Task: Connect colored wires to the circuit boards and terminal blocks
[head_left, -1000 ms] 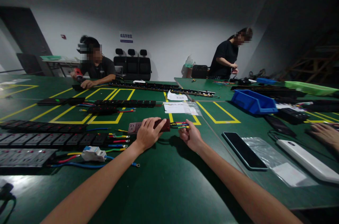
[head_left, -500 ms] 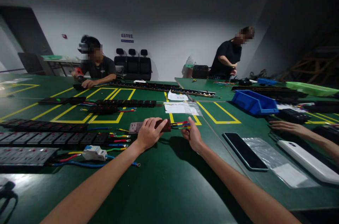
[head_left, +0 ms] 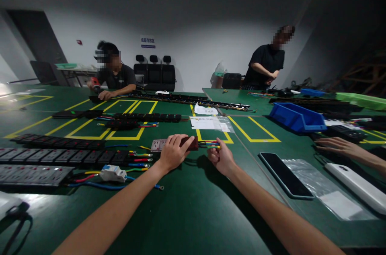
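My left hand (head_left: 173, 152) is closed over a short socket module (head_left: 159, 144), grey at its left end and dark red at its right end, and holds it just above the green table (head_left: 187, 206). My right hand (head_left: 221, 157) pinches the module's coloured wires (head_left: 208, 143), red, yellow, green and blue, which stick out to the right. Both forearms reach in from the bottom edge.
Rows of power strips (head_left: 60, 156) and a white breaker (head_left: 113, 173) with loose wires lie at left. A phone (head_left: 285, 174), plastic bag (head_left: 322, 190), white strip (head_left: 356, 184) and blue bin (head_left: 297, 117) are at right. A co-worker's hand (head_left: 337, 145) reaches in; two people work at the back.
The view has shifted slightly up and to the left, so everything sits a bit further right. The co-worker's hand at right has reached further onto the table. My hands keep their hold.
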The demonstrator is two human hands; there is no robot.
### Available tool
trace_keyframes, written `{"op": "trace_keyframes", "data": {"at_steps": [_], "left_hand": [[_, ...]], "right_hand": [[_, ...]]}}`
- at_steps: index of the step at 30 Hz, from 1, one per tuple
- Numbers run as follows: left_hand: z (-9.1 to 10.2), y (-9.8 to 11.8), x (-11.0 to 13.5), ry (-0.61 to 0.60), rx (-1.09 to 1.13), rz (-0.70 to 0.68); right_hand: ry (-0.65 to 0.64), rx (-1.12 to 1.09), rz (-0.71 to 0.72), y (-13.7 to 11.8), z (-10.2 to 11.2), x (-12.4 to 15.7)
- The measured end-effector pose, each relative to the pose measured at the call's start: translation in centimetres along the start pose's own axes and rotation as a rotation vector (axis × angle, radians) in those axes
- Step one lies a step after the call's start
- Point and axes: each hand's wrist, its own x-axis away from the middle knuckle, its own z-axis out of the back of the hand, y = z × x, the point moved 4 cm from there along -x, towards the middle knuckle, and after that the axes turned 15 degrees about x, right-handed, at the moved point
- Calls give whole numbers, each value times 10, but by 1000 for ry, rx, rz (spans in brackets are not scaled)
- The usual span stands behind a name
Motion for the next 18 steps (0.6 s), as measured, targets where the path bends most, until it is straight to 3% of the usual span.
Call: {"op": "trace_keyframes", "data": {"at_steps": [3, 9, 18], "left_hand": [[0, 0, 0, -3, -6, 1], [-1, 0, 1, -35, -14, 3], [0, 2, 1, -60, -8, 19]], "right_hand": [[46, 44, 53, -1, 4, -2], [212, 317, 300, -8, 17, -5], [193, 198, 240, -3, 18, -3]]}}
